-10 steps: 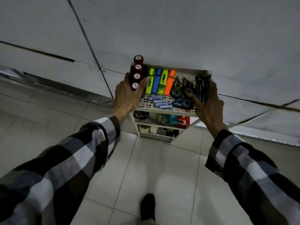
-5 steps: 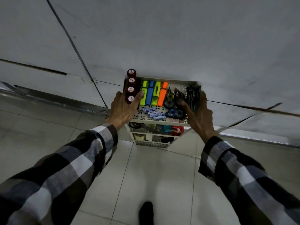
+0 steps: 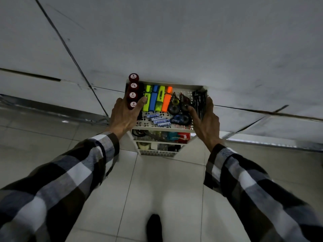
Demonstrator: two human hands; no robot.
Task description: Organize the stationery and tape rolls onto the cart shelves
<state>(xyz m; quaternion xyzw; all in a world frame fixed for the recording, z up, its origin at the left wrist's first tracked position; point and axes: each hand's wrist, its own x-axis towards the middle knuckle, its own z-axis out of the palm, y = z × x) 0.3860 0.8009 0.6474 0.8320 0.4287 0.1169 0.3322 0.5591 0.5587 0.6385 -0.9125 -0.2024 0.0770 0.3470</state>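
Observation:
A white three-shelf cart point(image 3: 162, 129) stands on the floor against the wall. My left hand point(image 3: 122, 117) grips its left side, thumb inside beside the dark red stamps point(image 3: 133, 86). My right hand point(image 3: 207, 123) grips its right side next to the black pens point(image 3: 199, 100). On the top shelf lie coloured highlighters point(image 3: 153, 100), correction tape rollers point(image 3: 174, 105), a blue tape roller point(image 3: 180, 119) and small blue tubes point(image 3: 158, 119). The middle shelf point(image 3: 160, 137) and the bottom shelf point(image 3: 157, 147) hold tape rolls and other items, mostly hidden.
A grey panelled wall point(image 3: 174, 41) rises right behind the cart. A metal strip point(image 3: 52, 112) runs along its base. Pale floor tiles point(image 3: 157, 180) lie in front, and a dark shoe point(image 3: 154, 227) shows at the bottom edge.
The cart and both hands sit lower and further left in view than a second ago. Both hands keep the same hold on the cart's sides.

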